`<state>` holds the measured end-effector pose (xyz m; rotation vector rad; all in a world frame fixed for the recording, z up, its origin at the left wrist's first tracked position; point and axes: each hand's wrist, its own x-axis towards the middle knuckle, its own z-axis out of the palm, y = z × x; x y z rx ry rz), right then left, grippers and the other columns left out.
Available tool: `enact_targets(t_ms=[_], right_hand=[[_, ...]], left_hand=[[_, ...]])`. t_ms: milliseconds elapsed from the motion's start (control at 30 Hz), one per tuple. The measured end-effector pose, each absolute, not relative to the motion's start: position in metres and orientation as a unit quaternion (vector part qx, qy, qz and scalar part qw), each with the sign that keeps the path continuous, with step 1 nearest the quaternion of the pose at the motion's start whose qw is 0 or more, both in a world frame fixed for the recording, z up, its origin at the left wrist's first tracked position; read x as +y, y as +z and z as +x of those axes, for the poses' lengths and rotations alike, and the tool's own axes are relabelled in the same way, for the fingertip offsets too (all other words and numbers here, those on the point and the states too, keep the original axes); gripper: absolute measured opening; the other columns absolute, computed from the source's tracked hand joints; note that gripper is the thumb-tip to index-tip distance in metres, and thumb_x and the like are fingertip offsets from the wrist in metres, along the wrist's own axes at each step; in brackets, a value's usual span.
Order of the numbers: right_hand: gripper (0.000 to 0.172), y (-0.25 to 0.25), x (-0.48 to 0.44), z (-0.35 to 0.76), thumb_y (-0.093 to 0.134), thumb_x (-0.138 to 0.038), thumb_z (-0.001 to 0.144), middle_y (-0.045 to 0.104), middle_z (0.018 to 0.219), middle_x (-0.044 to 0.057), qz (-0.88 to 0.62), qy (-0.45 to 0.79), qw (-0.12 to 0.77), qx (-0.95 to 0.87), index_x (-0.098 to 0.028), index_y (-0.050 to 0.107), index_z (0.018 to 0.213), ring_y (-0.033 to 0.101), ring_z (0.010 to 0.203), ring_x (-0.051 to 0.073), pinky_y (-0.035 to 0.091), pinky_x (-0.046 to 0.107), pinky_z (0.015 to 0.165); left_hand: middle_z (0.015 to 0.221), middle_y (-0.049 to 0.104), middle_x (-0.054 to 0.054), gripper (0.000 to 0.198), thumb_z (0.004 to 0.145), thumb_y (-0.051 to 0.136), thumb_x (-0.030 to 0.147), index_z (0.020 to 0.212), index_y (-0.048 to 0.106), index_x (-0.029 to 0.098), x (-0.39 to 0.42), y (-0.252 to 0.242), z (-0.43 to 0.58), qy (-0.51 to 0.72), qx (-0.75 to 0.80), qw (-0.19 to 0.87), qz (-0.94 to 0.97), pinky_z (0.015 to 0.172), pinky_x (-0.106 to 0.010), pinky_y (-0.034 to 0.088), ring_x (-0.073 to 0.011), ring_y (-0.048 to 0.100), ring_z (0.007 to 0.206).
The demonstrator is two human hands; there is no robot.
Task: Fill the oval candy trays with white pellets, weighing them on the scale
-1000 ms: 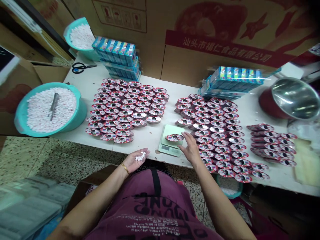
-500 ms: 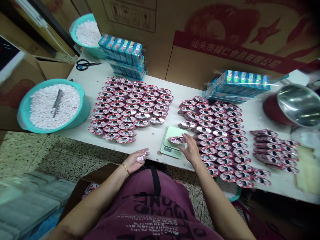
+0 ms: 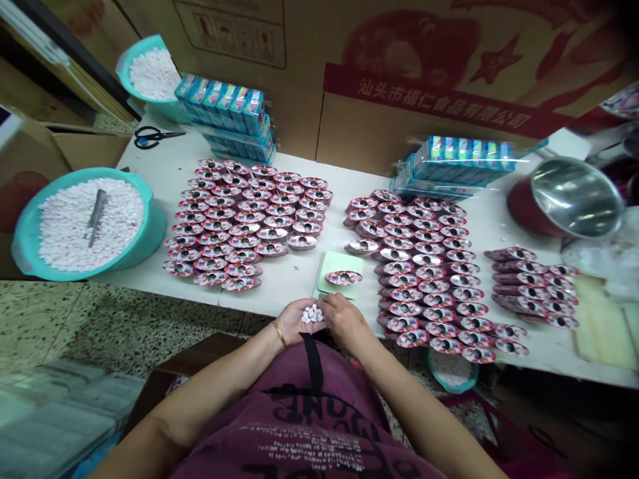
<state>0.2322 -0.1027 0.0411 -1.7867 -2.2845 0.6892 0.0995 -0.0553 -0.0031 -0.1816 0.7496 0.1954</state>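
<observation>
Palm up and cupped, my left hand (image 3: 291, 317) holds a small heap of white candies (image 3: 312, 313) near the table's front edge. My right hand (image 3: 348, 320) has its fingers bent at the edge of that heap, touching my left fingers; whatever is between its fingertips is hidden. Just beyond my hands sits a pale green scale (image 3: 351, 262), bearing one red-and-white oval pouch (image 3: 343, 278) with a dark round opening on top. Similar pouches (image 3: 250, 217) stand upright in rows to the left, and another block of pouches (image 3: 429, 273) stands to the right.
A turquoise basin (image 3: 154, 219) of white candies, with a scoop (image 3: 97, 216) in it, stands at left. Scissors (image 3: 154, 136) lie behind it. Wrapped blue boxes (image 3: 224, 110) and a large carton (image 3: 359, 126) line the back. A metal bowl (image 3: 569, 199) is at right.
My right hand has left the pouch on the scale and come down to my left hand. My left hand has moved right with the candies. The view has shifted slightly.
</observation>
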Motion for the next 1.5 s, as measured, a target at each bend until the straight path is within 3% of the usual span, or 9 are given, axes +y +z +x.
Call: enact_targets(t_ms=[167,267,367,500,700,900,1067,1333,1500], right_hand=[[0.013,0.038,-0.107,0.248,0.043,-0.014,0.079,0.052,0.077,0.005,-0.58,0.253,0.079,-0.77,-0.017,0.055,0.082,0.048,0.075,0.016,0.041,0.025,0.065],[0.016,0.039,-0.102,0.259,0.04,-0.019,0.081,0.054,0.079,0.005,-0.596,0.262,0.161,-0.742,-0.018,0.055,0.085,0.05,0.076,0.014,0.042,0.024,0.067],[0.017,0.032,-0.093,0.275,0.04,-0.021,0.081,0.055,0.08,0.005,-0.653,0.232,0.242,-0.679,-0.018,0.056,0.086,0.051,0.078,0.014,0.042,0.026,0.071],[0.017,0.02,-0.085,0.293,0.043,-0.023,0.079,0.057,0.081,0.005,-0.699,0.214,0.255,-0.633,-0.019,0.057,0.087,0.054,0.076,0.015,0.044,0.027,0.07],[0.02,0.019,-0.113,0.303,0.041,-0.026,0.08,0.059,0.086,0.004,-0.724,0.197,0.333,-0.571,-0.021,0.057,0.09,0.054,0.081,0.015,0.043,0.029,0.075],[0.02,0.014,-0.139,0.309,0.041,-0.027,0.079,0.059,0.084,0.004,-0.761,0.185,0.335,-0.524,-0.021,0.059,0.086,0.054,0.079,0.016,0.044,0.031,0.073],[0.022,0.012,-0.129,0.309,0.044,-0.028,0.077,0.056,0.091,0.005,-0.761,0.165,0.332,-0.533,-0.021,0.056,0.094,0.052,0.086,0.017,0.043,0.032,0.077],[0.049,-0.013,-0.109,0.313,0.056,-0.032,0.068,0.045,0.113,0.008,-0.736,0.152,0.251,-0.61,-0.021,0.043,0.114,0.041,0.104,0.022,0.035,0.038,0.089],[0.054,-0.024,-0.093,0.308,0.057,-0.028,0.066,0.043,0.116,0.008,-0.714,0.179,0.206,-0.645,-0.022,0.04,0.117,0.04,0.105,0.024,0.034,0.04,0.087]], left_hand=[[0.07,0.062,-0.011,0.016,0.073,0.047,0.015,0.078,0.056,0.003,-0.059,-0.007,0.107,0.075,0.369,0.925,-0.061,0.078,-0.033,0.042,-0.0171,0.059,0.072],[0.069,0.063,-0.011,0.016,0.072,0.047,0.014,0.079,0.057,0.003,-0.052,-0.006,0.113,0.09,0.365,0.925,-0.048,0.078,-0.032,0.042,-0.0164,0.059,0.071],[0.083,0.063,-0.015,0.023,0.073,0.046,0.014,0.089,0.056,0.001,-0.044,-0.004,0.114,0.103,0.347,0.932,-0.029,0.08,-0.031,0.042,-0.0197,0.058,0.083],[0.095,0.06,-0.019,0.03,0.073,0.047,0.015,0.097,0.054,0.0,-0.041,-0.001,0.105,0.106,0.355,0.929,-0.01,0.079,-0.029,0.043,-0.022,0.056,0.091],[0.095,0.06,-0.018,0.028,0.073,0.047,0.013,0.097,0.055,0.001,-0.051,-0.007,0.071,0.13,0.391,0.91,-0.034,0.077,-0.028,0.045,-0.0213,0.057,0.089],[0.091,0.061,-0.017,0.026,0.071,0.048,0.009,0.095,0.055,0.002,-0.052,-0.018,0.041,0.167,0.448,0.877,-0.053,0.076,-0.027,0.047,-0.0205,0.057,0.089],[0.093,0.061,-0.017,0.026,0.071,0.048,0.008,0.095,0.055,0.002,-0.047,-0.015,0.034,0.179,0.45,0.873,-0.055,0.077,-0.026,0.047,-0.0194,0.057,0.088],[0.094,0.06,-0.018,0.027,0.071,0.047,0.007,0.097,0.054,0.002,-0.048,-0.016,0.027,0.205,0.465,0.859,-0.058,0.077,-0.029,0.048,-0.0214,0.056,0.092],[0.093,0.061,-0.017,0.029,0.072,0.047,0.008,0.1,0.053,0.003,-0.05,-0.017,0.019,0.212,0.469,0.855,-0.064,0.075,-0.029,0.049,-0.0212,0.057,0.09]])
